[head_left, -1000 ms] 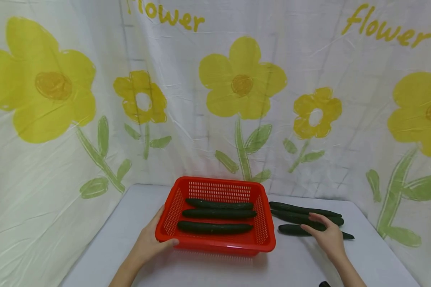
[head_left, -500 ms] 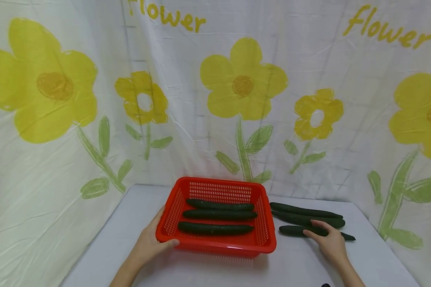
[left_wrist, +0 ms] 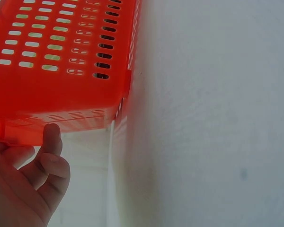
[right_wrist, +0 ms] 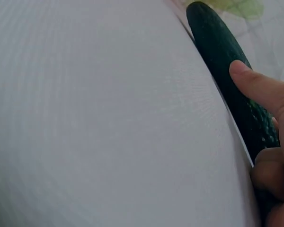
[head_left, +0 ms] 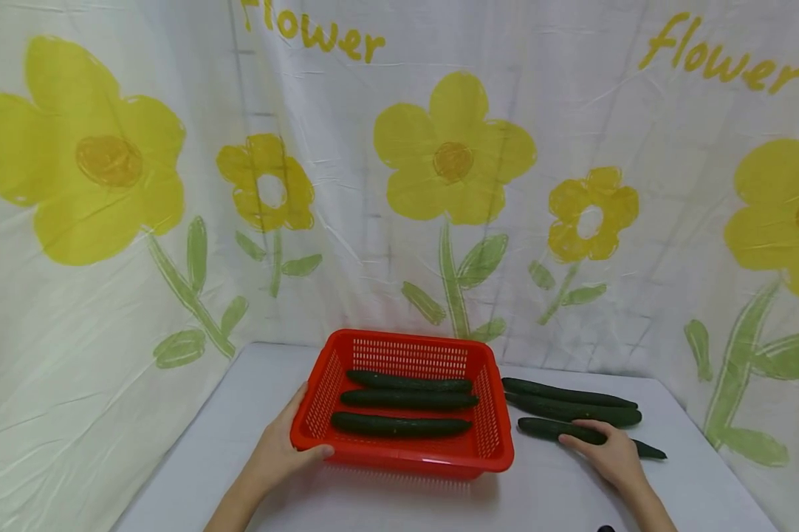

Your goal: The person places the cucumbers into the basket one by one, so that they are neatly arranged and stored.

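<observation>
A red plastic basket stands on the table with three dark green cucumbers lying across its bottom, one of them the front cucumber. At its left front corner, my left hand grips the rim, thumb over the front edge. The left wrist view catches that hand's curled fingers by the basket wall. To the right, my right hand grips the nearest loose cucumber around its middle. In the right wrist view, the thumb presses on this cucumber, which lies low at the tabletop.
Two more cucumbers, the far one and the one before it, lie beside the basket's right side. A white curtain with painted yellow flowers hangs behind the table. A small black object shows at the bottom edge.
My right hand has come down onto the nearest loose cucumber and grips it. That cucumber's right end has swung slightly toward me. The left hand stays on the basket.
</observation>
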Motion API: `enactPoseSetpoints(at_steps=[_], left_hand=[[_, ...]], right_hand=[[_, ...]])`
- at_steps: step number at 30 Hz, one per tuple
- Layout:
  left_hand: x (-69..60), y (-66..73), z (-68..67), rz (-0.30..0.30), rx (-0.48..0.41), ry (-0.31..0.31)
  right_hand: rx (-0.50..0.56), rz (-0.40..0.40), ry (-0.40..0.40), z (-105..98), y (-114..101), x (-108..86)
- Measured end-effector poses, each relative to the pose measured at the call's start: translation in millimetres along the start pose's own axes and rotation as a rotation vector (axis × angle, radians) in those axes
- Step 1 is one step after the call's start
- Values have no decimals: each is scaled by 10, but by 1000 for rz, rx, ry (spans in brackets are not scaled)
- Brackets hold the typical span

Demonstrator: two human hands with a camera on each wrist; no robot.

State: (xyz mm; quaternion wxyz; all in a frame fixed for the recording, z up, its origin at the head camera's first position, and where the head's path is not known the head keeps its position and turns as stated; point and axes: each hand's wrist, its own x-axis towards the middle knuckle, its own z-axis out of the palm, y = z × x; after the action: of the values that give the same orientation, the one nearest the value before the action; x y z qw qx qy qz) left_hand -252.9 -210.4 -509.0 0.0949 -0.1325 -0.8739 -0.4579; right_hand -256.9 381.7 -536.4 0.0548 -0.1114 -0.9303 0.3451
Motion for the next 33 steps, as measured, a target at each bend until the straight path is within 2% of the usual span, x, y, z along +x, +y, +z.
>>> enactPoseSetpoints(at_steps=[9, 33], left_hand=[[-7, -8, 18, -3, 6, 3], [-29, -24, 6, 8, 11, 10]], right_hand=[[-11, -33, 43, -13, 59, 25], [61, 26, 80, 30, 48, -33]])
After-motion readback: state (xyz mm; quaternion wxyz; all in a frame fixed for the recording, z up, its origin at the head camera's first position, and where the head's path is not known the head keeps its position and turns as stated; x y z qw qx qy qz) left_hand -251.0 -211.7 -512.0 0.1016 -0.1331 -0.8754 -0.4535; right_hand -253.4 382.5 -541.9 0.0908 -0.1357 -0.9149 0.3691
